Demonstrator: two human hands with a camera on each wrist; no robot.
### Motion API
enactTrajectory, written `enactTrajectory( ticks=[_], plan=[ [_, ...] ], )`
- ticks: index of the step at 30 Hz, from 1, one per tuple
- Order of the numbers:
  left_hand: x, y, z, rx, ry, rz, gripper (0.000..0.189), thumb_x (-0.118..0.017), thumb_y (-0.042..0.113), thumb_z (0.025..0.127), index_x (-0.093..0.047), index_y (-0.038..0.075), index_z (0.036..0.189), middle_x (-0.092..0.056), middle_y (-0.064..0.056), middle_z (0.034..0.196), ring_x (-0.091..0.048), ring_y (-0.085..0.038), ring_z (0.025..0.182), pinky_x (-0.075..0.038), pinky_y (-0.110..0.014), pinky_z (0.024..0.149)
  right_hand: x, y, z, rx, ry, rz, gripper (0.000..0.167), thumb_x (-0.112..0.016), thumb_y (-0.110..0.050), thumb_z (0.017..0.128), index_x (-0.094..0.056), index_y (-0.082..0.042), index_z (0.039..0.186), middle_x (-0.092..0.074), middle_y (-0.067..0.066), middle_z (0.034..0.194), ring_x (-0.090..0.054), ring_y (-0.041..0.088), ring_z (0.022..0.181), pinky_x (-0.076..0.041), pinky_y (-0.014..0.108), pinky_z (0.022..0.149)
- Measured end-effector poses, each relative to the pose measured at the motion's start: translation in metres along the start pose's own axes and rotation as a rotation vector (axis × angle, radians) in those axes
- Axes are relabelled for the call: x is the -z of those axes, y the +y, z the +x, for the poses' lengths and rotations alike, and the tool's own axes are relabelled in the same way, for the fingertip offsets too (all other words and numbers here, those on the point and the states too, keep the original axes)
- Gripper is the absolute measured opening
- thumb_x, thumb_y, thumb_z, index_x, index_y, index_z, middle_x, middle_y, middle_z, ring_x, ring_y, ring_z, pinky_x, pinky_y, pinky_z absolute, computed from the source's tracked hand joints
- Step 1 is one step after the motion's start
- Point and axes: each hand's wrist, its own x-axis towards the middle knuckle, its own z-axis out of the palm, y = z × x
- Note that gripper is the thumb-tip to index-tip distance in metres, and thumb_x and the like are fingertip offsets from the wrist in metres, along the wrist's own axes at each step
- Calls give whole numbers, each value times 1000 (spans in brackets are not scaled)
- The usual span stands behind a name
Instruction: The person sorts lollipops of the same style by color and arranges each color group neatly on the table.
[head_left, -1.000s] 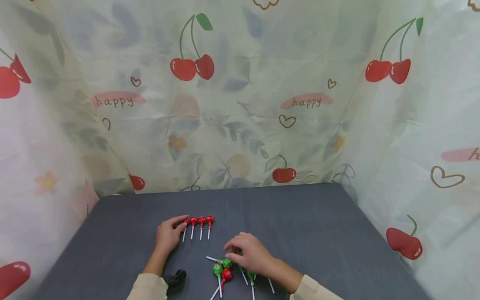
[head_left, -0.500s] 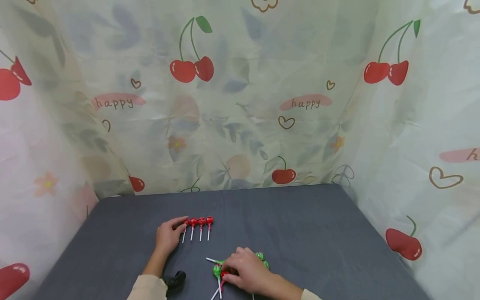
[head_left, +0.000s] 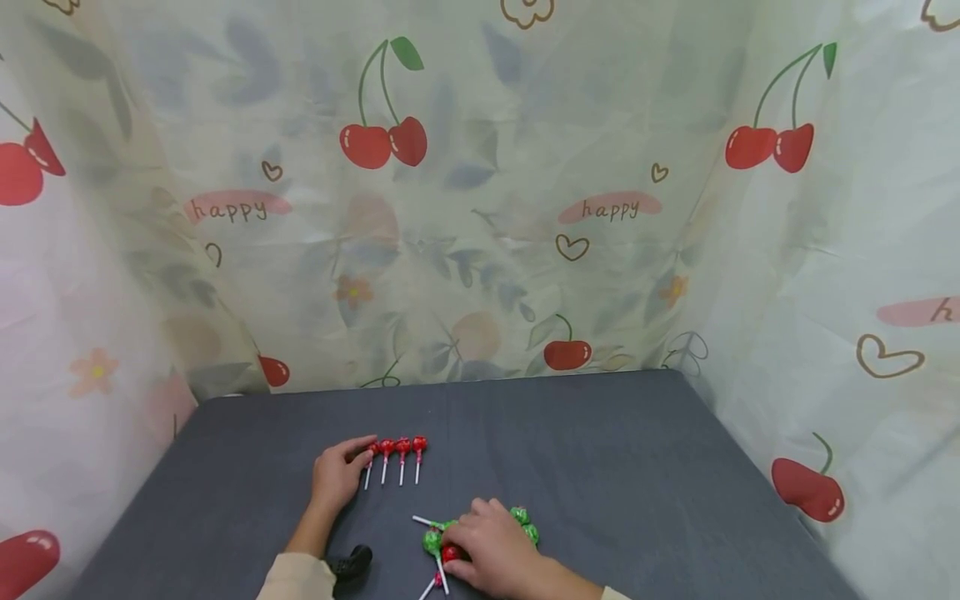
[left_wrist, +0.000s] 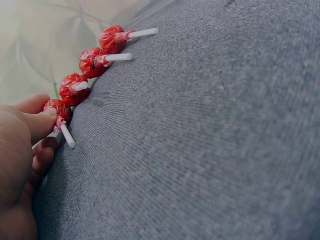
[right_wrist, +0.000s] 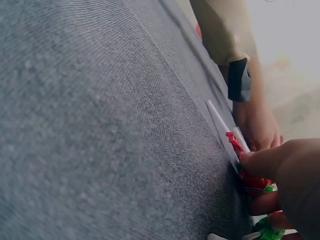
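Observation:
My left hand (head_left: 336, 475) pinches the leftmost red lollipop (left_wrist: 60, 107) between thumb and fingers. That lollipop ends a row of several red lollipops (head_left: 402, 447) lying side by side, white sticks toward me. Lower down, my right hand (head_left: 493, 546) reaches into a loose pile. Thumb and fingers pinch a red lollipop (right_wrist: 256, 184), whose wrapped head (head_left: 451, 553) shows beside the hand in the head view. Touching or very close to it on the left lies a green lollipop (head_left: 432, 542). More green lollipops (head_left: 530, 533) lie past the knuckles, partly hidden by the hand.
Dark grey cloth (head_left: 600, 467) covers the table. A patterned curtain (head_left: 480, 208) encloses the back and both sides. A black wrist camera (head_left: 352, 562) sits on the left wrist.
My right hand has come down and left from above the green lollipops to the red one in the pile, and its fingers have closed on it. The left hand stays at the row.

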Motion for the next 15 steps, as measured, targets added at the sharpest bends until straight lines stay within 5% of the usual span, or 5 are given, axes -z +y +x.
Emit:
enactTrajectory(
  ticks=[15],
  plan=[
    [0, -1, 0, 0, -11, 7, 28, -67, 14, 93, -71, 16, 120, -66, -14, 119, -59, -33, 109, -43, -53, 91, 12, 5, 0, 11, 67, 79, 22, -76, -40, 80, -72, -27, 97, -52, -19, 74, -35, 1, 68, -28, 19, 61]
  ],
)
